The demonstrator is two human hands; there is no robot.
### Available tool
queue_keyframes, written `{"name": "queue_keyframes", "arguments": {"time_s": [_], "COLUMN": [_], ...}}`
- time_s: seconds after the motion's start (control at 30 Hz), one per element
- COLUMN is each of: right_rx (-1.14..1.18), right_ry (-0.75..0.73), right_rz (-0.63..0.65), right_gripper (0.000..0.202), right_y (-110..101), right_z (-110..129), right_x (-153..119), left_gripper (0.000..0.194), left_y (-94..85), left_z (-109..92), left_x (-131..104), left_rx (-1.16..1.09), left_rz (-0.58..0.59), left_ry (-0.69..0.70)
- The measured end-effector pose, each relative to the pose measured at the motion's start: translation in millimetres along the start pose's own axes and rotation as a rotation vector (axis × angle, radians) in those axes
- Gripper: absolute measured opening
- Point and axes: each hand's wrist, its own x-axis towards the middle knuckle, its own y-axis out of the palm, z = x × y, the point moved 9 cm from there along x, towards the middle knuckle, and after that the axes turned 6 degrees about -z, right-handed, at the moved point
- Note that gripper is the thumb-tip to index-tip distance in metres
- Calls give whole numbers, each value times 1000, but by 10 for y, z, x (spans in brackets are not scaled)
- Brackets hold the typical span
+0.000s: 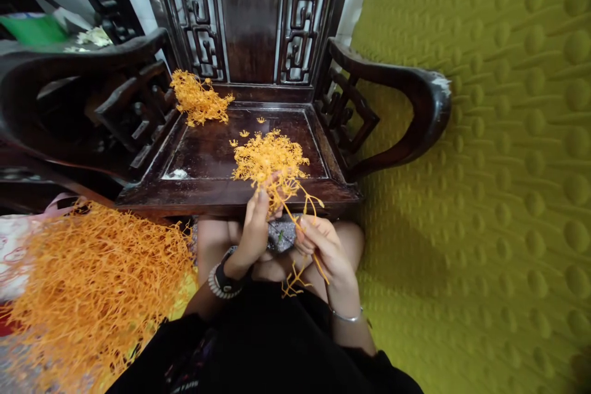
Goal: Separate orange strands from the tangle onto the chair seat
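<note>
My right hand (323, 245) pinches an orange branched plastic stem (318, 265) in front of the chair's front edge; its forked ends hang below the fingers. My left hand (257, 217) has its thumb and fingers closed on small orange flower-like pieces (277, 194) at the stem's other end. Just beyond the fingers a pile of small orange flower-like pieces (268, 154) lies on the dark wooden seat (207, 154). Exactly which pieces the left fingers grip is partly hidden.
A second orange clump (199, 98) sits at the seat's back left, with several loose pieces (244, 133) between. A big heap of orange stems (101, 289) stands low on the left. Carved armrests (415, 111) flank the seat; a yellow-green padded surface (484, 197) is at right.
</note>
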Motion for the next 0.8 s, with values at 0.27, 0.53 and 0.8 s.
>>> {"name": "queue_keyframes", "arguments": {"time_s": [0.27, 0.53, 0.8], "right_rx": [167, 373, 574], "right_ry": [150, 277, 297], "right_rz": [8, -3, -117], "right_gripper": [43, 39, 42], "right_y": [159, 188, 191], "right_z": [-279, -443, -495], "right_x": [-7, 15, 10], "left_gripper": [36, 35, 25], "left_y": [265, 306, 96], "left_z": [-167, -216, -122], "left_x": [-7, -34, 96], "left_rx": [-218, -314, -290], "left_rz": [24, 106, -23], "left_ry": [-88, -149, -88]}}
